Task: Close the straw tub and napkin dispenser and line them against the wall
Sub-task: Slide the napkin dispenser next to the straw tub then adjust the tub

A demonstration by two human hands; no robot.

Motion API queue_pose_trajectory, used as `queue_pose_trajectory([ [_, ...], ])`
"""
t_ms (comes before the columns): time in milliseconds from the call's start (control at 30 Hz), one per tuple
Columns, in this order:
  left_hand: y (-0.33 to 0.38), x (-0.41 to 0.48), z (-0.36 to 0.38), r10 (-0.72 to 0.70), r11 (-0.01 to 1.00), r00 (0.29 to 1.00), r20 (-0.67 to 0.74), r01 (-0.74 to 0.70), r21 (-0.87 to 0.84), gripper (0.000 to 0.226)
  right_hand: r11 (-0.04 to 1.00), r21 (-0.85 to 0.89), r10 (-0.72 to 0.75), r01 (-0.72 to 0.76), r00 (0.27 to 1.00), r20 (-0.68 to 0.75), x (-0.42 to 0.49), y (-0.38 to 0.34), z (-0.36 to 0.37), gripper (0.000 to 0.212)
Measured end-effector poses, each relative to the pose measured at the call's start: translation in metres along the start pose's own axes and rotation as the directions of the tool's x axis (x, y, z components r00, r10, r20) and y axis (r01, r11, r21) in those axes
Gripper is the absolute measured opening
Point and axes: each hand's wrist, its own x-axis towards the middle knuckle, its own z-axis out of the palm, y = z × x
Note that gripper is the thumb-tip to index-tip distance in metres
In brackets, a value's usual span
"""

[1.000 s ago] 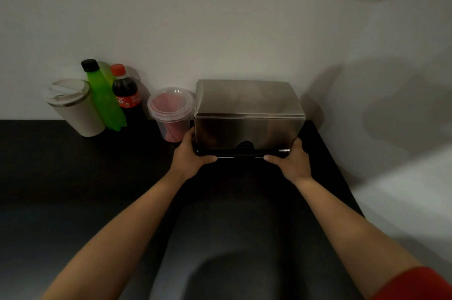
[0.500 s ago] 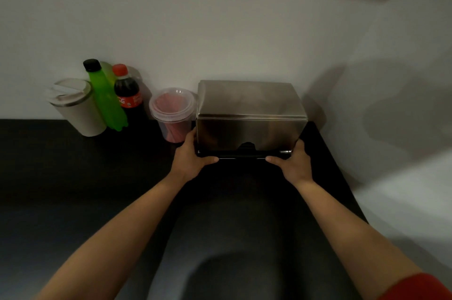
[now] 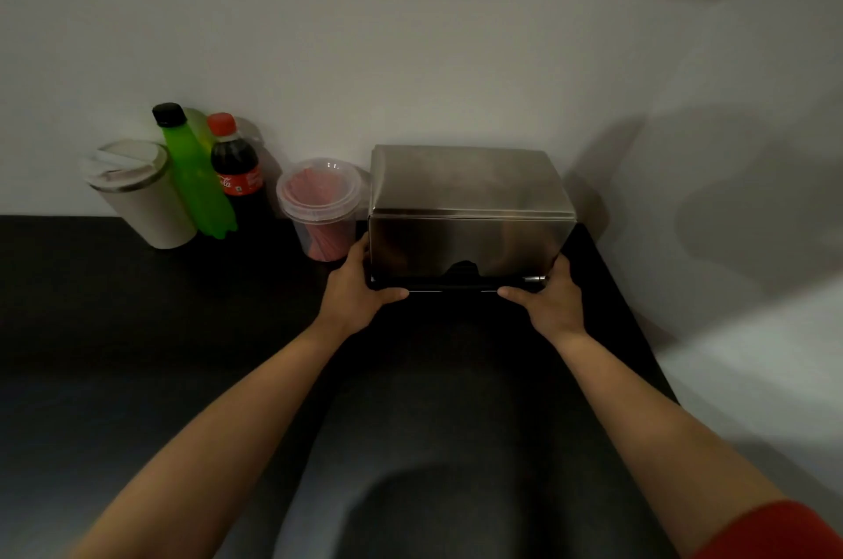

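Observation:
A shiny steel napkin dispenser (image 3: 470, 202) stands on the black counter (image 3: 137, 330) with its back against the white wall, its front flap down. My left hand (image 3: 356, 289) grips its lower left corner and my right hand (image 3: 549, 298) grips its lower right corner, thumbs along the bottom front edge. Just left of the dispenser, touching or nearly touching it, stands the clear straw tub (image 3: 321, 207) holding red straws, with a clear lid on top.
Along the wall to the left stand a cola bottle (image 3: 237, 175), a green bottle (image 3: 194, 175) and a white lidded tumbler (image 3: 141, 193). A side wall (image 3: 730, 193) closes the corner on the right. The counter's right edge runs close to my right forearm.
The dispenser and both hands have barely shifted; the grip is the same. The view has drifted slightly.

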Motion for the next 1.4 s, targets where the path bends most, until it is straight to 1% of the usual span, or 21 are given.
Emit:
queue_pose_trajectory([
  [233,-0.002,0.001,-0.001,0.013,1.0,1.0,-0.002,-0.013,0.001,0.092,0.999,-0.039,0.026,-0.026,0.999,0.022,0.004,0.001,0.001,0.084],
  [467,0.002,0.0,-0.002,-0.004,0.999,1.0,-0.002,0.004,0.033,0.092,0.998,-0.053,0.046,-0.046,0.999,0.001,-0.003,-0.004,-0.001,0.082],
  [633,0.007,-0.012,-0.002,-0.014,0.998,0.999,-0.042,0.017,0.064,0.083,0.993,-0.071,0.098,-0.096,0.995,0.023,-0.016,-0.007,0.002,0.088],
  [733,0.007,-0.024,-0.005,-0.027,0.998,0.998,-0.064,0.03,0.057,0.073,0.972,-0.165,0.168,-0.167,0.986,-0.005,-0.027,-0.015,0.008,0.098],
  [800,0.006,-0.031,-0.008,-0.061,0.997,0.995,-0.084,0.066,0.05,0.07,0.949,-0.26,0.176,-0.177,0.984,-0.029,-0.037,-0.022,0.014,0.098],
  [867,0.007,-0.037,-0.013,-0.092,0.994,0.99,-0.105,0.098,0.048,0.069,0.937,-0.318,0.129,-0.144,0.989,-0.067,-0.048,-0.029,0.02,0.093],
  [967,0.008,-0.044,-0.021,-0.082,0.993,0.983,-0.163,0.094,0.068,0.062,0.95,-0.305,0.04,-0.061,0.996,-0.075,-0.064,-0.038,0.029,0.081],
  [1067,0.009,-0.049,-0.032,-0.062,0.995,0.971,-0.23,0.079,0.066,0.054,0.972,-0.234,0.0,0.003,1.0,0.012,-0.076,-0.049,0.04,0.073],
  [1200,0.005,-0.054,-0.054,-0.064,0.996,0.955,-0.288,0.077,0.035,0.053,0.975,-0.2,-0.077,0.1,0.99,0.118,-0.092,-0.069,0.062,0.066],
  [1300,-0.002,-0.051,-0.072,-0.072,0.997,0.953,-0.293,0.078,0.012,0.053,0.965,-0.201,-0.132,0.168,0.975,0.18,-0.099,-0.086,0.082,0.059],
  [1400,-0.008,-0.045,-0.087,-0.083,0.996,0.961,-0.264,0.087,0.003,0.055,0.964,-0.184,-0.141,0.189,0.959,0.247,-0.099,-0.102,0.103,0.056],
])
